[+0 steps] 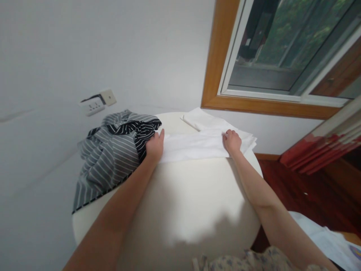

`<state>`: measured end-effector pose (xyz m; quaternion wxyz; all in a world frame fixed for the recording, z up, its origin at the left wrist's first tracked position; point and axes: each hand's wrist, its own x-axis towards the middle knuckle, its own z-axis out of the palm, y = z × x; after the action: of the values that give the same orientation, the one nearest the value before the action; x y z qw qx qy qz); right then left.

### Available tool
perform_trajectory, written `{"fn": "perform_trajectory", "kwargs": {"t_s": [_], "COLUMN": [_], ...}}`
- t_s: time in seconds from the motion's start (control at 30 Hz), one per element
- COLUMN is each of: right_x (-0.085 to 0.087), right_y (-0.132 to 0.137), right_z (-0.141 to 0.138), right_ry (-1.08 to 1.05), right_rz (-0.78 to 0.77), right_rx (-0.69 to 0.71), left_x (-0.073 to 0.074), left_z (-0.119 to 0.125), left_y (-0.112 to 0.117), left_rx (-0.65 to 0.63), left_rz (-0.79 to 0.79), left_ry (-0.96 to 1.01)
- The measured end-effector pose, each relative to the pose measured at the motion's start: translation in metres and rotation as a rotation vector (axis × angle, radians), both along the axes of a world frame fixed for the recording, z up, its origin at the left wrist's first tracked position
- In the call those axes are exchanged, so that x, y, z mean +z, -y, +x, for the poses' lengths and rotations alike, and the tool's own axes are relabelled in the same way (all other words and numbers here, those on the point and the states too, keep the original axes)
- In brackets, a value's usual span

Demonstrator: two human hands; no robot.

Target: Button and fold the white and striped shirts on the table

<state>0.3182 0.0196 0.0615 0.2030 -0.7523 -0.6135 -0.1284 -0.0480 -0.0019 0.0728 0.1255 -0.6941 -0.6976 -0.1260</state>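
A white garment [194,145], its exact kind unclear, lies in a long folded strip across the far part of a round white table [197,188]. At the strip's left end is my left hand [155,146], its fingers closed on the cloth edge and partly hidden from me. My right hand [232,141] pinches the cloth near the right end, fingers curled. Behind the strip, another part of the white cloth [208,118] spreads toward the wall. A crumpled grey and black striped garment [113,150] lies directly beside my left hand.
A wall with a socket [93,106] stands behind the table's left side. To the right are a wood-framed window [270,107] and a red and cream curtain [318,146]. Another white cloth item [324,237] is at the lower right, beyond my right arm.
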Motion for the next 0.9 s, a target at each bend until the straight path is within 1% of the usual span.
{"fn": "perform_trajectory", "kwargs": {"t_s": [0.07, 0.13, 0.2, 0.23, 0.3, 0.33, 0.4, 0.47, 0.53, 0.6, 0.67, 0.73, 0.8, 0.83, 0.87, 0.9], "right_x": [0.008, 0.014, 0.015, 0.013, 0.004, -0.002, -0.014, -0.023, -0.028, -0.031, -0.031, -0.028, -0.020, -0.015, -0.010, -0.004], "right_y": [0.003, 0.009, 0.017, 0.021, 0.028, 0.030, 0.032, 0.030, 0.027, 0.025, 0.023, 0.022, 0.020, 0.018, 0.016, 0.014], "right_z": [-0.002, -0.012, -0.029, -0.040, -0.060, -0.068, -0.079, -0.081, -0.079, -0.078, -0.077, -0.073, -0.063, -0.054, -0.043, -0.030], "right_ry": [0.029, 0.045, 0.063, 0.076, 0.105, 0.110, 0.106, 0.092, 0.074, 0.048, 0.007, -0.079, -0.212, -0.281, -0.340, -0.382], "right_rz": [0.090, 0.177, 0.170, 0.128, -0.003, -0.061, -0.173, -0.273, -0.346, -0.368, -0.319, -0.193, -0.013, 0.086, 0.183, 0.273], "right_rx": [0.033, 0.117, 0.273, 0.365, 0.535, 0.576, 0.606, 0.611, 0.619, 0.626, 0.645, 0.684, 0.720, 0.717, 0.694, 0.641], "left_x": [0.006, 0.009, 0.005, 0.001, -0.011, -0.018, -0.031, -0.040, -0.045, -0.047, -0.044, -0.035, -0.018, -0.007, 0.004, 0.015], "left_z": [0.011, 0.028, 0.046, 0.053, 0.062, 0.064, 0.061, 0.055, 0.051, 0.052, 0.054, 0.053, 0.046, 0.039, 0.031, 0.021], "left_y": [0.006, 0.012, 0.015, 0.015, 0.015, 0.014, 0.013, 0.013, 0.014, 0.016, 0.019, 0.023, 0.030, 0.034, 0.038, 0.042], "left_rx": [-0.113, -0.281, -0.428, -0.466, -0.467, -0.452, -0.440, -0.457, -0.467, -0.470, -0.464, -0.447, -0.396, -0.347, -0.280, -0.195], "left_rz": [0.111, 0.171, 0.119, 0.059, -0.079, -0.135, -0.201, -0.214, -0.198, -0.172, -0.127, -0.060, 0.032, 0.082, 0.125, 0.153], "left_ry": [-0.005, 0.018, 0.071, 0.100, 0.139, 0.148, 0.149, 0.140, 0.131, 0.122, 0.117, 0.116, 0.119, 0.119, 0.119, 0.117]}}
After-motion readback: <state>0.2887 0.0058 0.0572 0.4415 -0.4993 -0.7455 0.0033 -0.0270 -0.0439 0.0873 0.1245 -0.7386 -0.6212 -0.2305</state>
